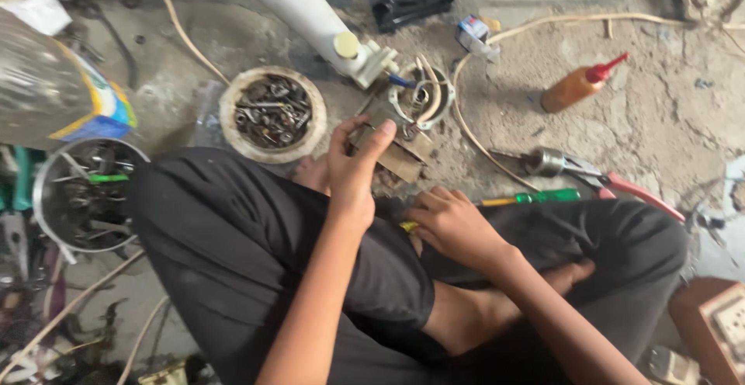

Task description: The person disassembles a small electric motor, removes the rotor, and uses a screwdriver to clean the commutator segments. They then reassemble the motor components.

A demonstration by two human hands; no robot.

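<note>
Two hands point(353, 169), two bowls point(272, 112) of metal scraps, one glue bottle point(578, 86), one screwdriver point(535, 197), perhaps one pliers point(621, 185)

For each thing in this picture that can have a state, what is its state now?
Left hand: fingers closed on the metal part.
Metal part: held up off the floor.
Right hand: resting on the lap, fingers curled over something yellow.
Glue bottle: lying on its side, red nozzle on.
Round tray of screws: upright, full.
Green screwdriver: lying flat on the floor.
</note>
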